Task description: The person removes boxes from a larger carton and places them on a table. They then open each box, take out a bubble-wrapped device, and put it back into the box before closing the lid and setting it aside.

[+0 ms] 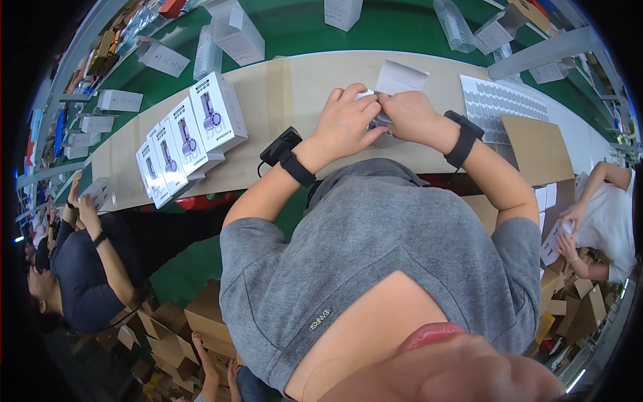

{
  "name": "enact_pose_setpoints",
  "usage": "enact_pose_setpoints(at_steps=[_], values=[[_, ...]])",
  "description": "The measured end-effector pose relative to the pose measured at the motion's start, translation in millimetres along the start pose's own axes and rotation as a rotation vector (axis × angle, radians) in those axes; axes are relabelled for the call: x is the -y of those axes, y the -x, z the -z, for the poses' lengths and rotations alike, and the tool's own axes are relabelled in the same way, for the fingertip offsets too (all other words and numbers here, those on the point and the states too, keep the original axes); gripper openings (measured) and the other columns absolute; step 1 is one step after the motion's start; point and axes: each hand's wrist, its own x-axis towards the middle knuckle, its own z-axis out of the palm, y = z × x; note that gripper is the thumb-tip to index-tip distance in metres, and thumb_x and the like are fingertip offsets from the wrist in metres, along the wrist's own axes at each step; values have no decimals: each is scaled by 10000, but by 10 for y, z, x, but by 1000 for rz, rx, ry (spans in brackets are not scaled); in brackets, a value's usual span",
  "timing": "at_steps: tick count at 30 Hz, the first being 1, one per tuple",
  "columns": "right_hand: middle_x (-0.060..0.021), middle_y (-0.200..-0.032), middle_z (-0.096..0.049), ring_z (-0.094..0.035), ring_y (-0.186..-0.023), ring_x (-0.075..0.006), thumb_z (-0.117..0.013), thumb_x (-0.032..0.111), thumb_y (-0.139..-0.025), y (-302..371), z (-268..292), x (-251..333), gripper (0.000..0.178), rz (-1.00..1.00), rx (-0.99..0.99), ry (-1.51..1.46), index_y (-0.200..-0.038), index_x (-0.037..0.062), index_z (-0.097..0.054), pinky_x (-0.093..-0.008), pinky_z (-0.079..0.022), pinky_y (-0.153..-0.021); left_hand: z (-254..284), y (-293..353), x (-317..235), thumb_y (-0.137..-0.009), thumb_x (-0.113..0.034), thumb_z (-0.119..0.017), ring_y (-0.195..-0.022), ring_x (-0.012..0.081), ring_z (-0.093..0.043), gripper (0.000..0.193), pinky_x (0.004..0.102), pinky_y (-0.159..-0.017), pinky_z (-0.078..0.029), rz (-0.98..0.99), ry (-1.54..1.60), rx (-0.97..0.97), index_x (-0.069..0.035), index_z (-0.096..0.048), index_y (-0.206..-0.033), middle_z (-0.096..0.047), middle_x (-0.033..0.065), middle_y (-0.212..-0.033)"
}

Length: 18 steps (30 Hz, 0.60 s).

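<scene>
A small white box (402, 77) with a raised flap stands at the middle of the table, just in front of me, its lower part hidden by my hands. My left hand (343, 124) is curled over the box's left side, thumb pointing right. Against it, my right hand (414, 117) is closed like a fist, its fingertips out of sight. A bit of something grey and shiny (382, 119) shows between the two hands; its kind is not clear. Each wrist wears a black strap with a dark device.
White printed boxes (213, 110) showing a purple gadget stand in a row at left. To the right lie a sheet of grey labels (502, 100) and an open cardboard carton (546, 151). A green conveyor (295, 30) carries boxes beyond the table. Co-workers are on both sides.
</scene>
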Motion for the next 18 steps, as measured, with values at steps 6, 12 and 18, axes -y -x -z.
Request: enact_pose_setpoints(at_steps=[6, 12, 18], values=[[-163, -852, -614, -623, -765, -260, -712, 114, -673, 552, 68, -260, 457, 151, -195, -174, -1072, 18, -514, -328, -491, -609, 127, -22, -125, -682, -326, -685, -998, 232, -485, 305, 394, -843, -352, -42, 124, -134, -83, -568, -823, -599, 22, -981], [-135, -974, -605, -616, -877, -203, -725, 15, -682, 1201, 156, -183, 412, 12, -523, -617, -1035, -16, -517, -307, -500, -756, 420, -222, -397, -697, -298, -675, -1015, 215, -484, 265, 416, -884, -351, -250, 287, -219, -88, -560, -809, -584, 18, -970], [-139, -1038, -580, -602, -924, -214, -723, 9, -694, 1215, 118, -143, 393, -67, -560, -723, -1026, -35, -517, -311, -485, -830, 363, -195, -329, -682, -329, -692, -1029, 224, -480, 340, 428, -893, -350, -279, 313, -208, -87, -585, -895, -573, 25, -998]])
